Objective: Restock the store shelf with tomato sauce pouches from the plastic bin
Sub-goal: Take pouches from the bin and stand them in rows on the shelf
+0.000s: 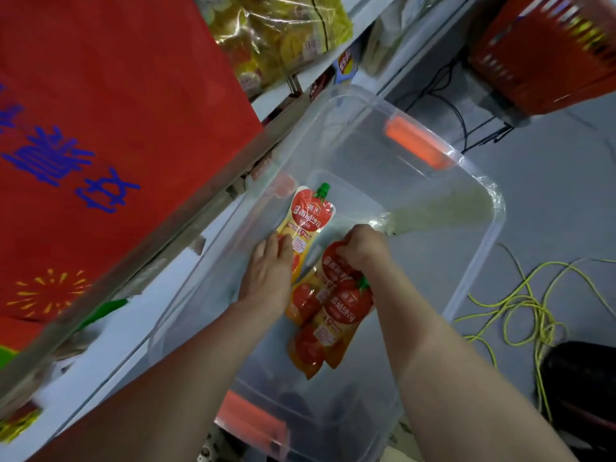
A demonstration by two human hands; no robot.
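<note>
Both my arms reach down into a clear plastic bin with orange latches. My left hand rests on the lower part of a red-and-yellow tomato sauce pouch with a green cap, which lies on the bin floor; its fingers seem to curl at the pouch's edge. My right hand grips the top of another pouch. Under and beside it lie several more pouches, overlapping in a small pile.
A store shelf edge runs diagonally on the left, with a red banner above it and bagged snacks behind. A red basket stands at top right. Yellow cable lies coiled on the grey floor to the right.
</note>
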